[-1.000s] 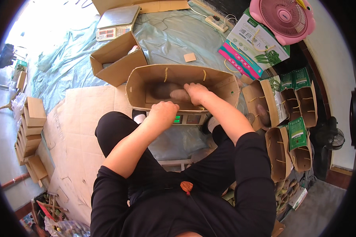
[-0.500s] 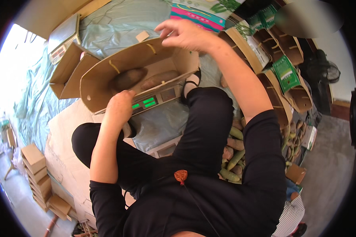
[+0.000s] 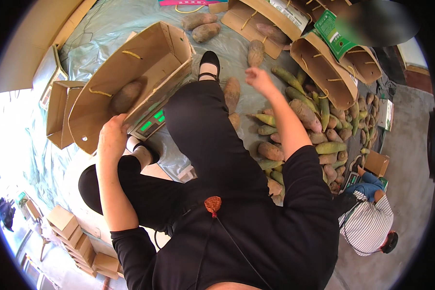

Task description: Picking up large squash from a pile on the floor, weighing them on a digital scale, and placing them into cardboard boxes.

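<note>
My left hand (image 3: 112,137) grips the near rim of an open brown cardboard box (image 3: 130,72) that sits on a scale (image 3: 152,123) with green lit digits. One brown tuber (image 3: 126,95) lies inside the box. My right hand (image 3: 257,77) hovers blurred over the floor pile, fingers loosely apart, with nothing visible in it. Beside and below that hand lies a heap of brown and green-tipped tubers (image 3: 304,125). My black-clad legs stretch between box and pile.
Several open cardboard boxes (image 3: 324,63) stand at the upper right, some flat ones (image 3: 58,116) at the left. Loose tubers (image 3: 200,26) lie on the plastic sheet at the top. Another person in a striped shirt (image 3: 367,217) crouches at the lower right. Stacked small boxes (image 3: 77,237) sit lower left.
My view has swung right and the tuber pile has come into sight. My right hand left the box and moved right over the pile. My left hand stays on the box rim.
</note>
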{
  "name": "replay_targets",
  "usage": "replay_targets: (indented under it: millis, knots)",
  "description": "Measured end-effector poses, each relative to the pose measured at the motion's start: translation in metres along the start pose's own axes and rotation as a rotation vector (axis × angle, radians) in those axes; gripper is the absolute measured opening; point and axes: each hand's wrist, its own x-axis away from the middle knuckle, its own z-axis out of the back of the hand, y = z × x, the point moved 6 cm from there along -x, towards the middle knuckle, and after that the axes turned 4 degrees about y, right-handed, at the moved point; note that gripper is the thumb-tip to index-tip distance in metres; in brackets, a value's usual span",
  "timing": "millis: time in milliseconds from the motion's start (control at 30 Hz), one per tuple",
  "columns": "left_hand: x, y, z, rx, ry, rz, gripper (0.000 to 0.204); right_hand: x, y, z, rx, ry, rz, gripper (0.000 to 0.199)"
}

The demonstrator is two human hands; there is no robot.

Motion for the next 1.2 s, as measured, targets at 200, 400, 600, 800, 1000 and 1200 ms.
replay_targets:
  millis: [200, 400, 600, 800, 1000, 1200]
  knots:
    - [0.004, 0.003, 0.005, 0.006, -0.015, 0.051, 0.028, 0.073, 0.063, -0.053, 0.553, -0.053, -0.097, 0.033]
    - [0.006, -0.006, 0.001, -0.018, 0.030, 0.003, 0.022, 0.117, 0.107, -0.074, 0.987, -0.263, -0.129, 0.033]
    - [0.009, -0.003, 0.001, -0.025, 0.031, 0.024, 0.023, 0.121, 0.111, -0.075, 1.116, -0.421, -0.176, 0.033]
    - [0.012, -0.007, 0.002, -0.046, -0.026, 0.072, 0.024, 0.124, 0.108, -0.060, 1.104, -0.361, -0.197, 0.034]
    - [0.022, -0.009, 0.014, -0.087, 0.204, -0.011, 0.020, 0.121, 0.079, -0.016, 0.873, -0.266, -0.091, 0.040]
    - [0.022, -0.009, 0.013, -0.151, 0.079, 0.029, 0.024, 0.091, 0.053, 0.074, 0.227, 0.136, -0.071, 0.046]
